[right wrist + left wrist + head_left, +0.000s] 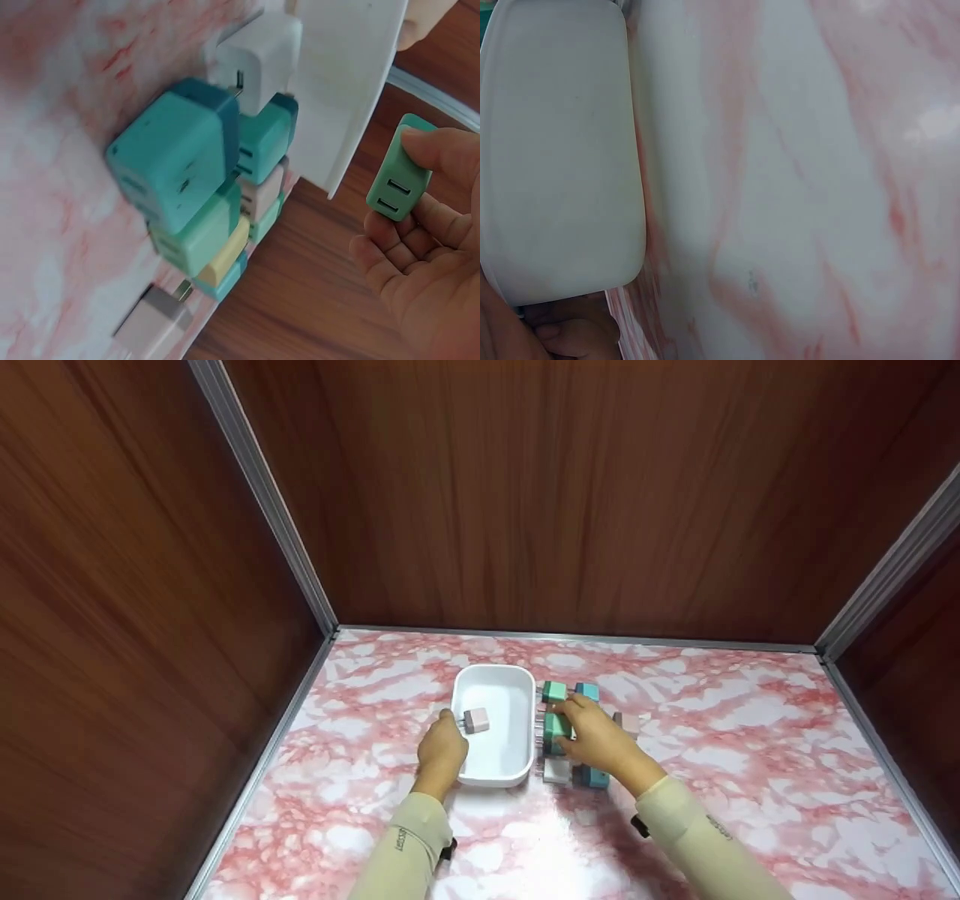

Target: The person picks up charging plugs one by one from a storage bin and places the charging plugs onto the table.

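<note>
My right hand (600,739) pinches a green charger plug (400,169) between thumb and fingers; its two port slots show in the right wrist view. It is held above the rows of chargers, just right of a white plastic tub (502,771). My left hand (441,750) grips the tub's left side, with curled fingers (577,337) at its lower corner in the left wrist view. A pale pink charger (477,721) is inside the tub by the left wall, its prongs towards my left hand.
Chargers stand right of the tub: light green (555,691), blue (587,691), white (556,770) and teal (595,777). A pinkish charger (627,724) lies farther right; a yellow one (225,251) shows too. Wood-look panels (525,495) enclose the marbled table (720,750).
</note>
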The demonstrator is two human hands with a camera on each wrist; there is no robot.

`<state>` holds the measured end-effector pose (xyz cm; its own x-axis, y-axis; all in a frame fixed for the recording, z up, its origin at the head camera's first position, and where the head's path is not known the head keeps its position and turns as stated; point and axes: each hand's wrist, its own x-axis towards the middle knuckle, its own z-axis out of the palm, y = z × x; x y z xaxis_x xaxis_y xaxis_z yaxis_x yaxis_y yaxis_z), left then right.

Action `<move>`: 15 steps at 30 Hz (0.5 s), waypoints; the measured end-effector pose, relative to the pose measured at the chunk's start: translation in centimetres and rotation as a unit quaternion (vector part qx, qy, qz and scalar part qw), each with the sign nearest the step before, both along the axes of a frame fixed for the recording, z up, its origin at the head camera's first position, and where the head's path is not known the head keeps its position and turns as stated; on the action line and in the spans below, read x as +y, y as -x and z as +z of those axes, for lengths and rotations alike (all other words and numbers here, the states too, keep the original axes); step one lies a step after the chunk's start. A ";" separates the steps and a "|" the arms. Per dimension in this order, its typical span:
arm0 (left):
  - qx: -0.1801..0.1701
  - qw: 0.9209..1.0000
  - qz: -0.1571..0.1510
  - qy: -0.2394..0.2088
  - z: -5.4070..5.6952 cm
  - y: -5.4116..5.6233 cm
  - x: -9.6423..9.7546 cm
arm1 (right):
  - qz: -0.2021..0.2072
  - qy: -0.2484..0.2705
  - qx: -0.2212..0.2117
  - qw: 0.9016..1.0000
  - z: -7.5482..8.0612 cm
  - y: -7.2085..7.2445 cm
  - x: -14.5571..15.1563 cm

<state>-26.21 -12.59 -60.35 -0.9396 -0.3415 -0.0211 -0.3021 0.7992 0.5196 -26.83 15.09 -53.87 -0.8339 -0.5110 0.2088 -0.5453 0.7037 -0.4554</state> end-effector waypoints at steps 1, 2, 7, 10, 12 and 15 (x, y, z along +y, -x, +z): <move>-0.002 1.000 0.000 0.000 0.1 0.0 0.0 | -0.003 0.001 0.001 1.000 0.0 0.0 0.3; -0.004 1.000 0.000 0.000 0.1 0.0 0.1 | -0.005 0.003 0.004 1.000 -0.1 0.0 0.5; -0.006 1.000 0.003 -0.001 0.1 0.0 0.0 | -0.015 0.000 0.013 1.000 -0.5 0.1 2.0; -0.007 1.000 0.002 -0.001 0.1 0.0 0.0 | -0.024 -0.004 0.011 1.000 -0.7 0.1 2.8; -0.006 1.000 0.003 0.002 0.1 0.0 0.0 | -0.030 -0.004 0.010 1.000 -0.9 0.2 3.4; 0.002 1.000 0.004 0.003 0.0 0.1 0.0 | -0.035 -0.006 0.010 0.999 -1.1 0.3 4.2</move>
